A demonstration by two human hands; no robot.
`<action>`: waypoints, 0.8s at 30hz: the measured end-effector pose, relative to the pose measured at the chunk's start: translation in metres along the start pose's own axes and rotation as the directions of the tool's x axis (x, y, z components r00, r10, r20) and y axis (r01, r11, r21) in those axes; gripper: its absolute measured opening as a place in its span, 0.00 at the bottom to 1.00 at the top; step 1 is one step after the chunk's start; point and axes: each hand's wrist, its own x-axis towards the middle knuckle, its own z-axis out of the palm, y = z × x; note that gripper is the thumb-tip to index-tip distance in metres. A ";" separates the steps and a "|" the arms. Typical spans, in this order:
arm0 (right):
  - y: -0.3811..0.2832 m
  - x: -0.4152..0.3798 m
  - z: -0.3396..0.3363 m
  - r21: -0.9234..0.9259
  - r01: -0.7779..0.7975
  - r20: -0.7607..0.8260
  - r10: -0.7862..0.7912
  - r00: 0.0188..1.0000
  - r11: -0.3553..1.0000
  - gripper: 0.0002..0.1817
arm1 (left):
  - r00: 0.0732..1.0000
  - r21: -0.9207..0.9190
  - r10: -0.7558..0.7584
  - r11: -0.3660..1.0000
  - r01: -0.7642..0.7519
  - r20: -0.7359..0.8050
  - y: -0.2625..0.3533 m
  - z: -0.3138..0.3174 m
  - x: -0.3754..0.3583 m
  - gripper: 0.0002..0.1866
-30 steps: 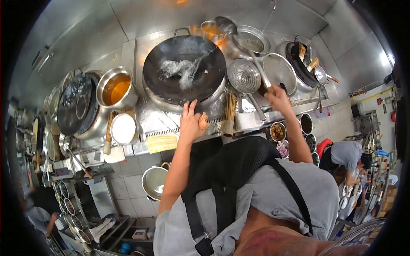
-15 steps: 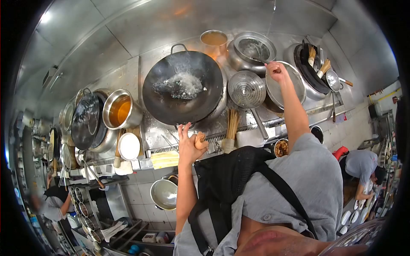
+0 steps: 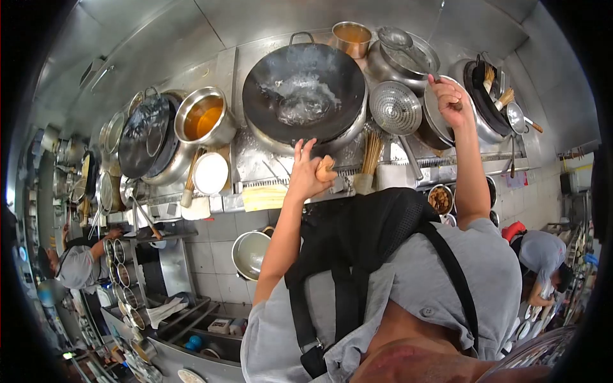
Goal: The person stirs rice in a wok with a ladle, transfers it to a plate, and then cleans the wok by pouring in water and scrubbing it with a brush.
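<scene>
My right hand (image 3: 449, 101) grips the handle of a ladle (image 3: 395, 37), whose bowl hangs over the far side of a round metal pot (image 3: 429, 51). My left hand (image 3: 306, 175) is at the near rim of a large black wok (image 3: 268, 76); two fingers reach up to the rim, and a tan, crumpled lump (image 3: 325, 168), perhaps folded cloth, sits in its grip. Clear liquid and steam (image 3: 308, 105) show in the wok. Between the hands, a perforated strainer (image 3: 395, 107) rests with its handle toward me. Below it stands a bamboo brush (image 3: 370, 156).
On the left are a pot of amber liquid (image 3: 203, 121), a white round container (image 3: 211, 173) and another dark wok (image 3: 137, 140). A yellow cloth (image 3: 264, 197) lies along the stove edge. Co-workers (image 3: 539, 255) stand at far right and far left.
My right hand has raised the ladle's bowl from inside the pot to above its far side. The white froth in the wok has become clearer, spread-out liquid. The view has shifted.
</scene>
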 end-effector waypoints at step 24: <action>0.255 -0.001 -0.218 -0.465 -0.559 -0.064 -0.603 0.795 -0.687 0.35 | 0.886 -0.582 -0.027 -0.762 0.282 0.464 -0.004 -0.074 -0.052 0.35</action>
